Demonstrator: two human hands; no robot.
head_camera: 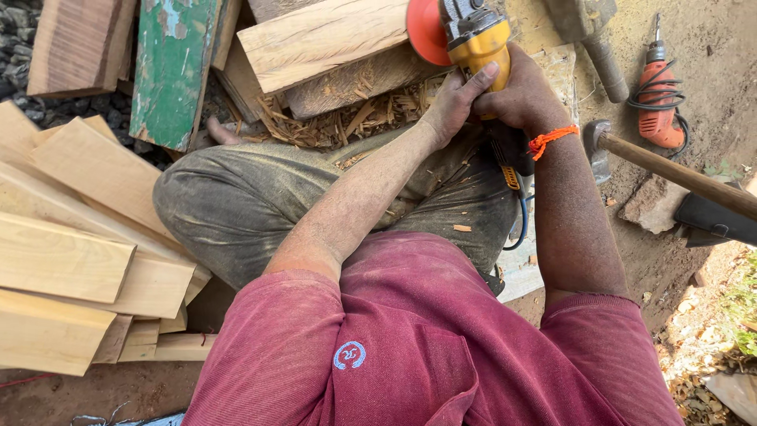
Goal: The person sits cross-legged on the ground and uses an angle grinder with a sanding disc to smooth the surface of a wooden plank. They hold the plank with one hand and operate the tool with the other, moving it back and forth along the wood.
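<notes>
Both my hands grip a yellow angle grinder with an orange-red disc at the top middle. My left hand wraps the body from the left, thumb up along its side. My right hand, with an orange thread at the wrist, clasps it from the right. The disc stands next to the end of a pale wooden block that lies on a rougher beam. The grinder's black rear and blue cord run down over my lap.
Cut pale planks are stacked at the left, with a green painted board behind them. Wood chips litter the ground by my knee. At the right lie a hammer, an orange drill and a stone.
</notes>
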